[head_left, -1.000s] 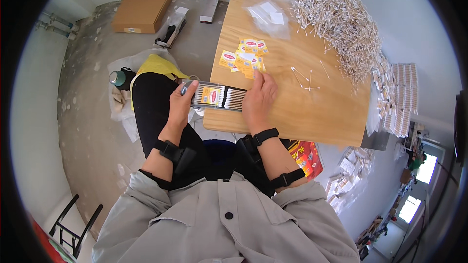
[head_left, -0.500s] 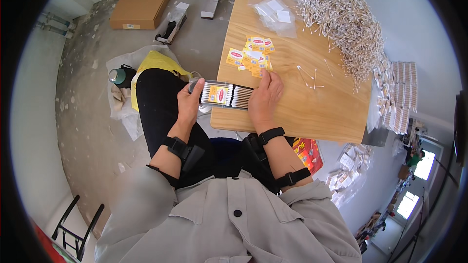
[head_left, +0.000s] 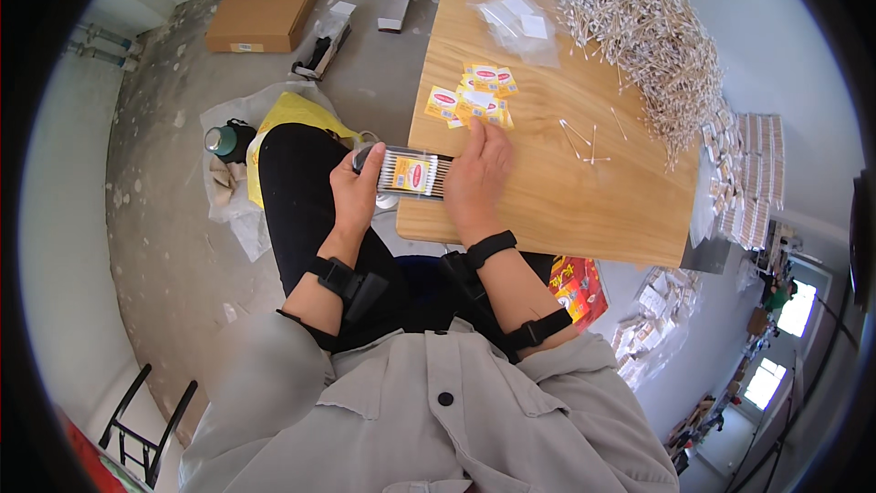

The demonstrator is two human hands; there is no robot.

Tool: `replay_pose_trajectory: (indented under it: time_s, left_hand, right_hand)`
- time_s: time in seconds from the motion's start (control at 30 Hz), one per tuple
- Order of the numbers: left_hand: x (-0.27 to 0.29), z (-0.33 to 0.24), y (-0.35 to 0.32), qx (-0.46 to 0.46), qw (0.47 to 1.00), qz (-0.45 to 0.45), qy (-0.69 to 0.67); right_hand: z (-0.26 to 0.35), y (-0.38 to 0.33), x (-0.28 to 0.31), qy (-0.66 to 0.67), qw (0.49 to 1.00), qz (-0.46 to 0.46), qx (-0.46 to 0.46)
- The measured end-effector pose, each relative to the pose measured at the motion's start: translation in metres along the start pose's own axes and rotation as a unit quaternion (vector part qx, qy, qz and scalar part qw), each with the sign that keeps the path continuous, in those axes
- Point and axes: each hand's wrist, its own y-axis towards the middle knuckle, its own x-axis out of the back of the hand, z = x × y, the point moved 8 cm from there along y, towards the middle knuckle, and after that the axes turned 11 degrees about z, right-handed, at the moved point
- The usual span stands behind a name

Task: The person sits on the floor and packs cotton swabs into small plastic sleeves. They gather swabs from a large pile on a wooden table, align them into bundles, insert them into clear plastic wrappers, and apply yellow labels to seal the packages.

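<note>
A clear plastic box of cotton swabs, with a yellow card label inside, lies level between my hands at the table's near left corner. My left hand is closed around its left end, thumb on top. At the other end, my right hand is closed on the box with its fingers toward the far side, hiding that end. Brown swab sticks show just beside the right fingers. Just beyond the right fingertips lies a loose pile of yellow-and-white cards on the wooden table.
A large heap of loose cotton swabs covers the table's far right. Several single swabs lie nearer. Clear bags rest at the far edge, and packed swabs stack at right. A cardboard box stands on the floor.
My right hand has moved left with its end of the swab box, and the box's visible length between my hands is shorter. My left hand has barely moved.
</note>
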Motion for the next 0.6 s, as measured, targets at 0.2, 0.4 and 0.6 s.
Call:
replay_pose_trajectory:
  time_s: [0.2,0.4,0.6]
  left_hand:
    - [0.000,-0.002,0.000,-0.007,1.000,-0.008,0.019]
    - [0.014,0.006,0.007,0.055,0.996,0.022,-0.063]
    - [-0.001,0.004,0.002,0.064,0.997,0.036,-0.040]
  right_hand:
    - [0.006,0.001,-0.002,0.058,0.998,0.028,-0.011]
    - [-0.044,-0.045,-0.002,0.518,0.830,-0.047,-0.202]
    - [-0.013,-0.041,-0.018,0.591,0.787,-0.044,-0.171]
